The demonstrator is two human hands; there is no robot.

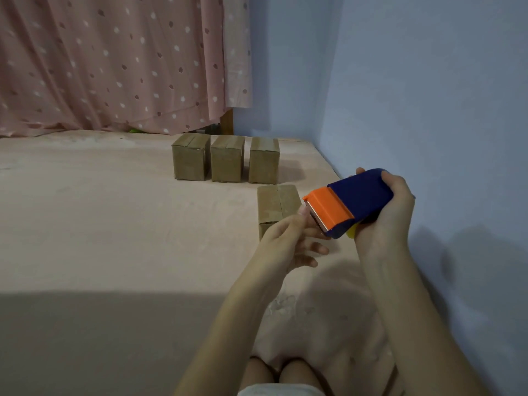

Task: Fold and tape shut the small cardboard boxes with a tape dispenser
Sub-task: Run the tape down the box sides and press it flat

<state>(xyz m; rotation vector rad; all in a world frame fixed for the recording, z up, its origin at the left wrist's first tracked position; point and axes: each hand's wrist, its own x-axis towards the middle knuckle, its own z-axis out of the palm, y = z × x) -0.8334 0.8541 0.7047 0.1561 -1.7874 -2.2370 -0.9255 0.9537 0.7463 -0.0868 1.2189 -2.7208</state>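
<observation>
Three taped boxes (225,160) stand rowed near the floor's (100,224) far edge, below a curtain (114,61). Right hand (391,212) grips the blue-orange tape dispenser (347,202); left hand (288,241) pinches at its blade, above a fourth box (275,207).

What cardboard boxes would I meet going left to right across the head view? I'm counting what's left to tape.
left box → middle box → right box in the back row → nearer box, partly behind the left hand → tape dispenser in the right hand.
</observation>
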